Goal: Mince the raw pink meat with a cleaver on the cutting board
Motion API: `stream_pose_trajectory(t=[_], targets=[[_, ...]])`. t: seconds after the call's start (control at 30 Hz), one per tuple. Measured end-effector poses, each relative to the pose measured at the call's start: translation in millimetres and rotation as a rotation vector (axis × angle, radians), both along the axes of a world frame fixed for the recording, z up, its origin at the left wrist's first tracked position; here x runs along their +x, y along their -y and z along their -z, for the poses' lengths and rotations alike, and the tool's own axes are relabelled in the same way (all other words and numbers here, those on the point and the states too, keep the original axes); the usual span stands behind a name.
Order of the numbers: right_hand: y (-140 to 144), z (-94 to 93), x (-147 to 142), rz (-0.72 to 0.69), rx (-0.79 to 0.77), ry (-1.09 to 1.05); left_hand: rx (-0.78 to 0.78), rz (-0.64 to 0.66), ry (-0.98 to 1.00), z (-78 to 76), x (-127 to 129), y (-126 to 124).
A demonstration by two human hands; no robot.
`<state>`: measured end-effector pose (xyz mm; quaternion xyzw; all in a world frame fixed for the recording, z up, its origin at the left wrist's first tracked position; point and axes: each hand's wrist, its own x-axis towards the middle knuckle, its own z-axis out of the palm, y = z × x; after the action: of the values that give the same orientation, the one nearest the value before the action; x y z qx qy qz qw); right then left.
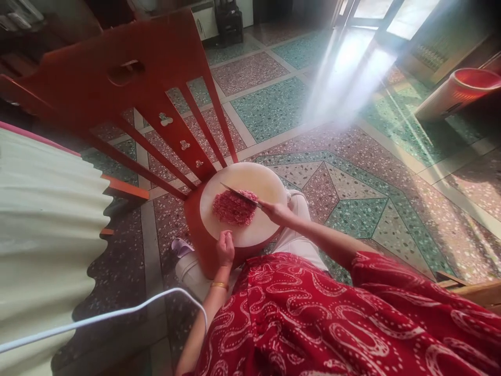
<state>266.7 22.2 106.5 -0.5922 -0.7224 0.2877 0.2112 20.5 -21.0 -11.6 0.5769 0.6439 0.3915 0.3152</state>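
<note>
A round white cutting board point(258, 180) lies on the seat of a red wooden chair point(117, 89). A heap of pink minced meat point(233, 209) sits on the board's middle. My right hand point(278, 211) grips the handle of a knife point(239, 193), whose blade lies across the top of the meat. My left hand point(225, 248) rests with curled fingers on the board's near edge, just below the meat, holding nothing that I can see. A gold bangle is on that wrist.
The chair's slatted back rises to the upper left. A cream ruffled cloth point(43, 230) fills the left side, with a white cable point(117, 313) below it. Patterned terrazzo floor point(352, 198) spreads to the right. A red and white bucket point(462, 91) lies at the far right.
</note>
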Motion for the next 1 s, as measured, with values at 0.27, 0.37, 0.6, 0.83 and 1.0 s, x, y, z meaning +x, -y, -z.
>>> stream_pose_trajectory(t=[0.27, 0.37, 0.6, 0.83, 1.0], targets=[[-1.4, -14.3, -14.3, -0.012, 0.228, -0.201, 0.041, -0.008, 0.028, -3.3, 3.6, 0.7], [1.7, -1.6, -16.1, 0.000, 0.041, -0.077, 0.037, -0.024, 0.014, -3.6, 3.4, 1.9], [-7.4, -24.9, -21.5, -0.026, 0.235, -0.252, 0.048, 0.002, 0.050, -0.4, 2.7, 1.0], [-1.6, -1.1, -18.8, 0.025, -0.087, 0.031, 0.017, -0.030, 0.046, -2.0, 4.4, 4.4], [-1.3, -24.0, -24.7, -0.036, 0.175, -0.160, 0.035, -0.011, 0.049, -0.8, 3.7, 4.1]])
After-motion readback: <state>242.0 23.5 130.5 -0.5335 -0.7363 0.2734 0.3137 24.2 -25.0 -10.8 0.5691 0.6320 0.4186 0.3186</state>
